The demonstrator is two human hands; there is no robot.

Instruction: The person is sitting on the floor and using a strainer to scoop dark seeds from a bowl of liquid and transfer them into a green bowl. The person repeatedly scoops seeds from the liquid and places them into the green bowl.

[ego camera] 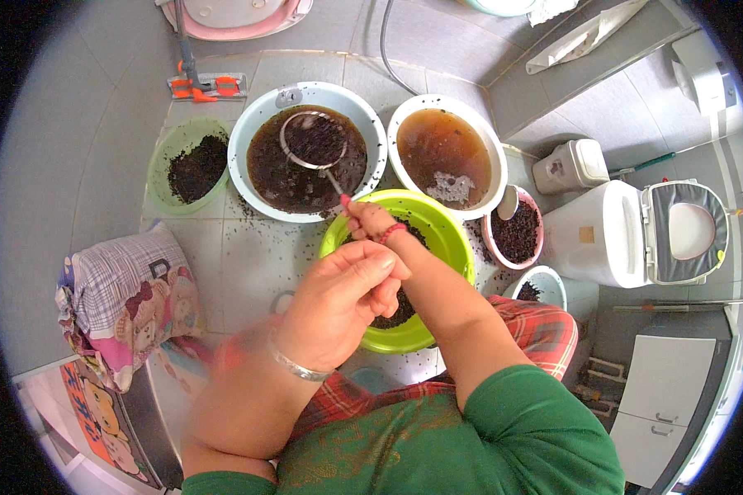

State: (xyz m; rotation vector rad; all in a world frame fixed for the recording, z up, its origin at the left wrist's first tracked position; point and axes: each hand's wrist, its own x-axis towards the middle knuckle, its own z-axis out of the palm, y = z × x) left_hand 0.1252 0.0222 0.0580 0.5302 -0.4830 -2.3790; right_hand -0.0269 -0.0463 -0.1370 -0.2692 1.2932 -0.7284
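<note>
My right hand (371, 219) grips the handle of a round mesh strainer (314, 139). Its bowl holds dark grains and sits in murky brown liquid in a pale blue basin (331, 97). Nearer to me, my left hand (353, 284) has its fingers curled together, with nothing visible in them. It appears over or against my right forearm; contact is hard to judge. Below both hands stands a lime-green basin (449, 247) with dark grains inside, partly hidden by my arms. To the right of the blue basin, a white basin (500, 170) contains brown liquid with foam.
A pale green tub (158, 192) of dark grains stands left. A pink bucket (488, 238) with grains and a scoop (508, 203), plus a small pale bucket (548, 278), stand right. Grains litter the tiled floor (247, 260). A patterned bag (136, 291), mop (207, 85) and toilet (594, 235) surround me.
</note>
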